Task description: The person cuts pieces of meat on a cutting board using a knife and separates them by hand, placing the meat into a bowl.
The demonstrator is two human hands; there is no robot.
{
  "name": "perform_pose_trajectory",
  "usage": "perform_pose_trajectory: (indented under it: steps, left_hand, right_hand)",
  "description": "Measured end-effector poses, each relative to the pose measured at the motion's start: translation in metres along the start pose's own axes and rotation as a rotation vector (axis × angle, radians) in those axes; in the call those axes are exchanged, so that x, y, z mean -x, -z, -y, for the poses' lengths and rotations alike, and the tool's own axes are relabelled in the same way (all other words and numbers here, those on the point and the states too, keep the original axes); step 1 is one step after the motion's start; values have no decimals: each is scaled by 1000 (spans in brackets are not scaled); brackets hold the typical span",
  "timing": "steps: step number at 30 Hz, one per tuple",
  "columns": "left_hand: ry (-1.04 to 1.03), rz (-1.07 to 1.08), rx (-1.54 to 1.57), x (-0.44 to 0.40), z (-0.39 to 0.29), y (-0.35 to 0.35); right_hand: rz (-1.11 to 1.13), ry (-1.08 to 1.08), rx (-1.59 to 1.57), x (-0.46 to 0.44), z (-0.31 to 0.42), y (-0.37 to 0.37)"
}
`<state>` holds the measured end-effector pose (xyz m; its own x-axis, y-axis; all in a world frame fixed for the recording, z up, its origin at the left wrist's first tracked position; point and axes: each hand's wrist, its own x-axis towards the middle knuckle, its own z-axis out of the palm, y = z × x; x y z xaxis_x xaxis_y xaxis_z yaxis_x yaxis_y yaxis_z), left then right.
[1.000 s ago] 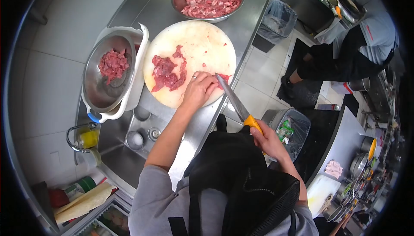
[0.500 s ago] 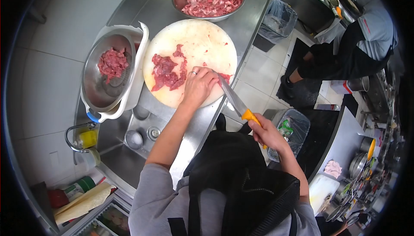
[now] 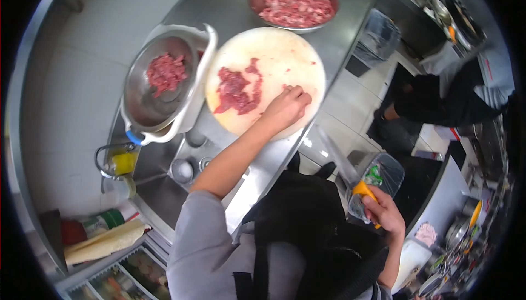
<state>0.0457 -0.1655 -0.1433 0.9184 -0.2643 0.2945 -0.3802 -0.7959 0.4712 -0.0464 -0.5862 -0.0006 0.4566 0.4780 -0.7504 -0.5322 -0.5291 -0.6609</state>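
Note:
My right hand (image 3: 388,212) grips a knife (image 3: 344,164) by its yellow handle, away from the board, the blade pointing up and left above the floor and a bin. My left hand (image 3: 287,108) rests on the right part of a round white cutting board (image 3: 268,45), fingers curled together; whatever is under them is hidden. Left of this hand lies a spread of raw red meat (image 3: 234,90), with small scraps scattered about the board.
A steel bowl heaped with cut meat (image 3: 298,3) stands beyond the board. To the left, a steel bowl (image 3: 139,103) with some meat sits in a white tub (image 3: 211,48). Near me is a sink (image 3: 159,193); a lined bin (image 3: 397,166) and another person (image 3: 449,100) are to the right.
My right hand has drawn the knife away from the board, to the right and towards me. The left fingers have curled over the spot where a meat piece lay. The view has shifted.

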Motion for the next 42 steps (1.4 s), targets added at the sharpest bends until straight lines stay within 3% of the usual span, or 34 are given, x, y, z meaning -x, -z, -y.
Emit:
perform_pose_trajectory:
  steps: [3, 4, 5, 6, 9, 10, 12, 14, 17, 19, 22, 23, 24, 26, 30, 32, 33, 35, 36, 38, 39, 40, 42]
  left_hand:
    - [178, -236, 73, 4, 24, 38]
    - [326, -363, -8, 3, 20, 77]
    - [559, -455, 131, 5, 15, 123]
    - [344, -573, -295, 16, 56, 146]
    - [377, -664, -763, 40, 97, 212]
    - [371, -665, -767, 40, 93, 213]
    - [325, -414, -510, 43, 73, 198]
    - [351, -104, -107, 58, 49, 130]
    - [309, -107, -341, 72, 35, 62]
    - [501, -152, -221, 65, 36, 57]
    - [509, -264, -32, 51, 42, 73]
    - [561, -97, 31, 45, 40, 87]
    - [555, -95, 31, 40, 45, 90]
    - [358, -127, -175, 18, 61, 97]
    - [233, -328, -366, -8, 97, 71]
    - [773, -54, 262, -35, 81, 82]
    - [763, -40, 263, -38, 74, 78]
    - [627, -258, 637, -37, 58, 64]
    - [630, -239, 647, -31, 43, 56]
    - [622, 27, 787, -14, 7, 40]
    - [468, 36, 413, 3, 1, 28]
    - [472, 45, 422, 17, -3, 20]
    - [377, -270, 225, 30, -4, 16]
  right_hand:
    - [-164, 67, -56, 1, -9, 6]
    - [-156, 79, -57, -4, -8, 7]
    - [-160, 97, -67, -5, -9, 7]
    - [-164, 114, -76, -6, -8, 6]
    - [-146, 150, -106, -18, -6, -1]
    - [-146, 154, -110, -22, -5, -3]
    - [-119, 159, -73, -29, -4, -8]
    - [-127, 152, -63, -32, -3, -13]
    - [-150, 141, -61, -32, -1, -19]
    - [-173, 132, -72, -31, -2, -20]
    - [-173, 137, -81, -30, -5, -19]
    - [-184, 131, -94, -29, -6, -20]
    - [-196, 124, -107, -28, -7, -21]
    - [-207, 139, -88, -30, -12, -20]
    - [-220, 141, -76, -32, -9, -24]
    - [-223, 177, -97, -35, -12, -22]
    - [-217, 195, -115, -35, -18, -24]
    - [-250, 220, -118, -38, -24, -24]
    - [-268, 242, -103, -38, -26, -23]
    - [-278, 208, -123, -39, -22, -22]
    - [-277, 216, -134, -40, -20, -22]
    - [-273, 228, -143, -41, -20, -21]
    - [-281, 258, -136, -45, -19, -18]
